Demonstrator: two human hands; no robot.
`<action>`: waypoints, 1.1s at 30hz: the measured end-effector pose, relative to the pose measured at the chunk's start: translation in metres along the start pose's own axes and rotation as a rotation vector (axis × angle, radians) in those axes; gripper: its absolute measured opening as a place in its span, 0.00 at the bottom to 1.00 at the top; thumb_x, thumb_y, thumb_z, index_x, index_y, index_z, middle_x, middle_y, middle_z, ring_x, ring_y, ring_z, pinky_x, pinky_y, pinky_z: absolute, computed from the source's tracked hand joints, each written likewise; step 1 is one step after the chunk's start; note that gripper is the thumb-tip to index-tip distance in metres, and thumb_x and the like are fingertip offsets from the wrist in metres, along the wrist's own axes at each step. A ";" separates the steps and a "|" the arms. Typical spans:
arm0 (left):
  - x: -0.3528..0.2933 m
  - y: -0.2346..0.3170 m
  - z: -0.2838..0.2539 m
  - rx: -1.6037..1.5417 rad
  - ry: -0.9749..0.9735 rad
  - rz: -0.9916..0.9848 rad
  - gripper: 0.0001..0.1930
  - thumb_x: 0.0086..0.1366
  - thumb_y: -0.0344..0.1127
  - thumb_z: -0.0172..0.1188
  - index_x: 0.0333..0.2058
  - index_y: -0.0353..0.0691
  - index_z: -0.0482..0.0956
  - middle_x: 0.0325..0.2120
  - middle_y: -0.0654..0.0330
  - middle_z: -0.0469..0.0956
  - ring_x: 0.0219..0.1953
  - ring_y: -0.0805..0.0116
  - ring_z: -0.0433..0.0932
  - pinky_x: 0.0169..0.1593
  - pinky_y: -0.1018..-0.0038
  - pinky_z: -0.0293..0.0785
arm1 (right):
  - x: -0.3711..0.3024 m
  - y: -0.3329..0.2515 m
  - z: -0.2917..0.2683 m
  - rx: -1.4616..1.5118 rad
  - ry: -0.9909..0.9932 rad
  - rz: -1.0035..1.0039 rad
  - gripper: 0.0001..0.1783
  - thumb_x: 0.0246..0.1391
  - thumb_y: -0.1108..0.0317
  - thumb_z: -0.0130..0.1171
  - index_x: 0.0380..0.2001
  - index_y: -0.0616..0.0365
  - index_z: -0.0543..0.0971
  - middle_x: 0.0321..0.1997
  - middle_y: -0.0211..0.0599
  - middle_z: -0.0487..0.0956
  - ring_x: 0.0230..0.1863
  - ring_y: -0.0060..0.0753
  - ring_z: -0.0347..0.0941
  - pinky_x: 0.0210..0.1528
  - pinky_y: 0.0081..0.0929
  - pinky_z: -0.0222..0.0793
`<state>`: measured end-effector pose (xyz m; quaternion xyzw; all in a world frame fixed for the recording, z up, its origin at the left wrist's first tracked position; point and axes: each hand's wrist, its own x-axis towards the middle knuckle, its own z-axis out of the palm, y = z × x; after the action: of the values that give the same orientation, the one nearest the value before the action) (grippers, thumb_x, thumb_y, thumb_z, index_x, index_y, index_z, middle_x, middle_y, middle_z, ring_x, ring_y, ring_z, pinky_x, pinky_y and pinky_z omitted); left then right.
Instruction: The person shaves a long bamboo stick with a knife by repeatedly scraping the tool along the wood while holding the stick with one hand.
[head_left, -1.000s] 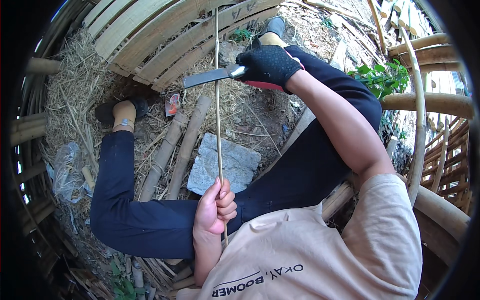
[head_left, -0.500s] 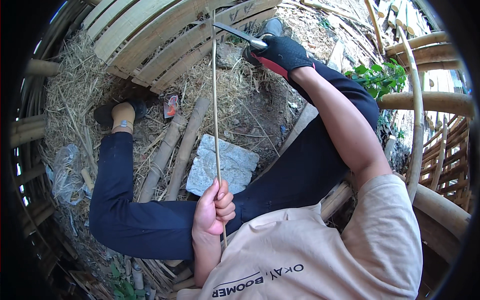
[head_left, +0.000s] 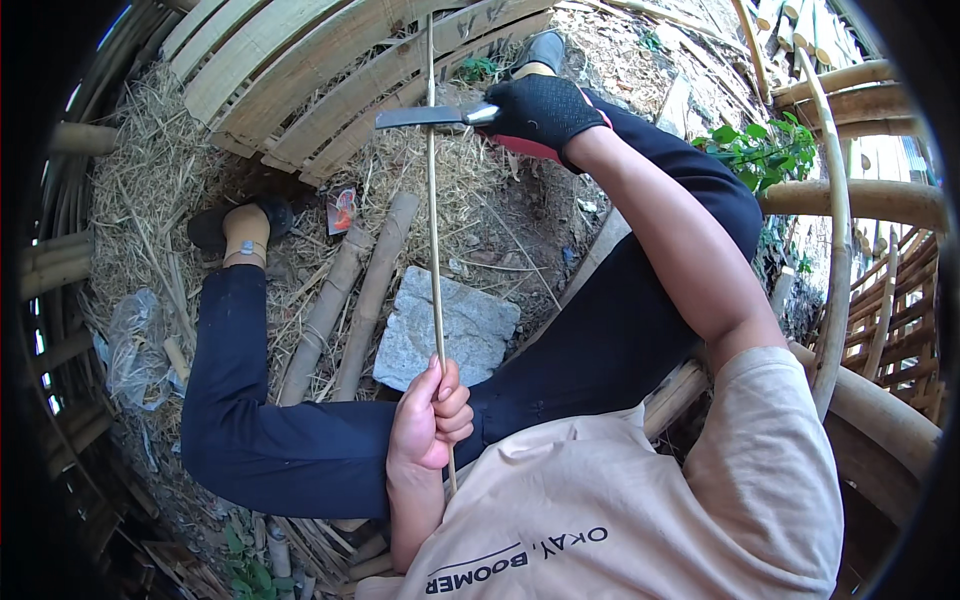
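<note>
The left hand (head_left: 432, 418), fingers clenched, holds the thin stick (head_left: 434, 215) pointing lengthwise away over the stone (head_left: 478, 318); the right hand (head_left: 542, 115), fingers round the knife (head_left: 415, 118), is nearer the body than before, blade leftward across the stick.

Daylight is bright, strongest from one to three o'clock, where gaps beyond the poles (head_left: 860, 203) burn out to white. The ground (head_left: 610, 72) at one o'clock looks pale and glaring. At nine o'clock the wall (head_left: 60, 340) sinks to near-black, pricked by small white chinks. Deep shadow sits under the slats (head_left: 300, 85) toward ten o'clock. The trousers (head_left: 610, 325) swallow much detail; the bag (head_left: 140, 350), near nine o'clock, glints. The knife (head_left: 420, 117), stick (head_left: 434, 220) and stone (head_left: 450, 325) look fairly crisp, while detail softens outward. Fisheye distortion bows slats and poles inside a black surround.
</note>
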<state>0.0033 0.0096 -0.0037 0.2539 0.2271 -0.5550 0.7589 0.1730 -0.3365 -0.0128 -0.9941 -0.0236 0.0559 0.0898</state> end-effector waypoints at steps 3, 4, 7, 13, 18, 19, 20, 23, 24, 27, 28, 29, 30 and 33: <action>0.000 -0.002 -0.002 0.005 -0.024 0.004 0.21 0.80 0.50 0.36 0.27 0.49 0.61 0.13 0.75 0.49 0.12 0.84 0.43 0.15 0.82 0.41 | 0.009 0.037 0.015 0.176 0.073 0.326 0.28 0.54 0.41 0.58 0.45 0.52 0.85 0.43 0.54 0.84 0.44 0.52 0.83 0.49 0.44 0.77; 0.000 -0.002 -0.003 -0.003 -0.041 0.010 0.21 0.80 0.50 0.36 0.27 0.49 0.61 0.13 0.75 0.49 0.12 0.84 0.43 0.15 0.82 0.41 | 0.013 0.048 0.017 0.178 0.034 0.421 0.29 0.54 0.41 0.58 0.46 0.53 0.85 0.46 0.55 0.84 0.45 0.55 0.82 0.49 0.45 0.76; -0.001 -0.002 0.004 0.040 0.013 0.025 0.21 0.80 0.50 0.36 0.27 0.49 0.61 0.13 0.75 0.48 0.12 0.84 0.43 0.15 0.82 0.41 | 0.009 0.059 0.016 0.202 0.005 0.417 0.30 0.54 0.41 0.58 0.47 0.54 0.84 0.46 0.56 0.83 0.46 0.57 0.81 0.49 0.44 0.76; -0.003 0.002 0.001 -0.022 -0.012 0.014 0.20 0.80 0.50 0.36 0.28 0.48 0.61 0.13 0.75 0.49 0.13 0.84 0.43 0.15 0.82 0.42 | -0.002 0.020 -0.013 0.213 0.072 0.257 0.25 0.51 0.46 0.61 0.48 0.49 0.84 0.43 0.49 0.84 0.45 0.54 0.81 0.51 0.44 0.75; -0.008 0.007 -0.003 -0.148 -0.062 -0.047 0.21 0.80 0.51 0.36 0.28 0.48 0.61 0.14 0.74 0.49 0.13 0.83 0.44 0.16 0.82 0.44 | -0.010 0.005 -0.043 0.194 -0.026 0.059 0.23 0.51 0.52 0.63 0.48 0.49 0.84 0.42 0.50 0.84 0.44 0.53 0.81 0.50 0.43 0.75; -0.009 0.009 -0.003 -0.163 -0.064 -0.062 0.21 0.80 0.51 0.36 0.28 0.48 0.61 0.14 0.74 0.48 0.13 0.83 0.44 0.16 0.82 0.44 | -0.014 0.002 -0.044 0.178 -0.044 0.023 0.23 0.51 0.52 0.63 0.47 0.50 0.84 0.41 0.50 0.84 0.44 0.53 0.81 0.50 0.43 0.75; -0.010 0.010 -0.003 -0.166 -0.075 -0.072 0.21 0.80 0.51 0.36 0.28 0.48 0.60 0.14 0.74 0.48 0.13 0.83 0.44 0.16 0.82 0.45 | -0.018 0.000 -0.046 0.162 -0.063 -0.014 0.22 0.51 0.52 0.63 0.47 0.51 0.84 0.40 0.50 0.84 0.43 0.53 0.81 0.50 0.43 0.74; -0.017 0.013 -0.005 -0.173 -0.094 -0.120 0.21 0.80 0.52 0.36 0.28 0.48 0.60 0.14 0.74 0.49 0.14 0.83 0.44 0.17 0.82 0.44 | -0.021 -0.010 -0.044 0.154 -0.124 -0.047 0.20 0.52 0.52 0.65 0.45 0.49 0.84 0.38 0.47 0.84 0.42 0.50 0.81 0.49 0.41 0.75; -0.019 0.014 -0.003 -0.173 -0.099 -0.146 0.22 0.80 0.53 0.37 0.28 0.48 0.60 0.14 0.74 0.49 0.14 0.83 0.44 0.17 0.82 0.44 | -0.022 -0.013 -0.044 0.154 -0.148 -0.042 0.19 0.52 0.52 0.66 0.44 0.48 0.85 0.37 0.45 0.84 0.41 0.48 0.81 0.48 0.40 0.75; -0.031 0.011 -0.006 -0.186 -0.117 -0.200 0.22 0.80 0.53 0.36 0.27 0.48 0.60 0.14 0.74 0.49 0.14 0.83 0.44 0.17 0.82 0.44 | -0.015 -0.009 -0.034 0.088 -0.160 -0.055 0.17 0.52 0.52 0.67 0.43 0.46 0.84 0.35 0.44 0.84 0.40 0.48 0.81 0.46 0.41 0.75; -0.036 0.009 -0.007 -0.198 -0.135 -0.213 0.22 0.80 0.53 0.36 0.27 0.48 0.60 0.14 0.74 0.49 0.14 0.83 0.44 0.17 0.82 0.44 | -0.013 -0.005 -0.029 0.066 -0.153 -0.059 0.17 0.53 0.52 0.67 0.43 0.46 0.84 0.35 0.44 0.84 0.40 0.49 0.81 0.46 0.41 0.75; -0.041 0.007 -0.008 -0.211 -0.153 -0.226 0.22 0.80 0.53 0.36 0.27 0.48 0.60 0.14 0.74 0.49 0.14 0.83 0.44 0.17 0.82 0.44 | -0.012 0.000 -0.025 0.044 -0.146 -0.062 0.17 0.53 0.52 0.66 0.43 0.46 0.84 0.35 0.44 0.84 0.39 0.49 0.81 0.46 0.42 0.75; -0.048 0.004 -0.010 -0.242 -0.128 -0.242 0.22 0.80 0.52 0.36 0.27 0.47 0.60 0.14 0.74 0.49 0.13 0.83 0.44 0.17 0.82 0.44 | -0.013 -0.002 -0.023 0.038 -0.151 -0.087 0.16 0.53 0.54 0.65 0.41 0.49 0.83 0.34 0.45 0.83 0.39 0.50 0.81 0.44 0.42 0.75; -0.062 -0.010 -0.017 -0.406 -0.094 -0.285 0.22 0.80 0.51 0.36 0.27 0.47 0.60 0.13 0.73 0.50 0.12 0.83 0.45 0.16 0.81 0.44 | -0.015 -0.005 -0.009 0.024 -0.264 -0.209 0.15 0.53 0.55 0.64 0.39 0.53 0.82 0.32 0.46 0.83 0.39 0.51 0.82 0.43 0.43 0.76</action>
<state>-0.0247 0.0632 0.0210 0.0357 0.3320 -0.6106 0.7181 0.1591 -0.3335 -0.0012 -0.9692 -0.1376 0.1765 0.1032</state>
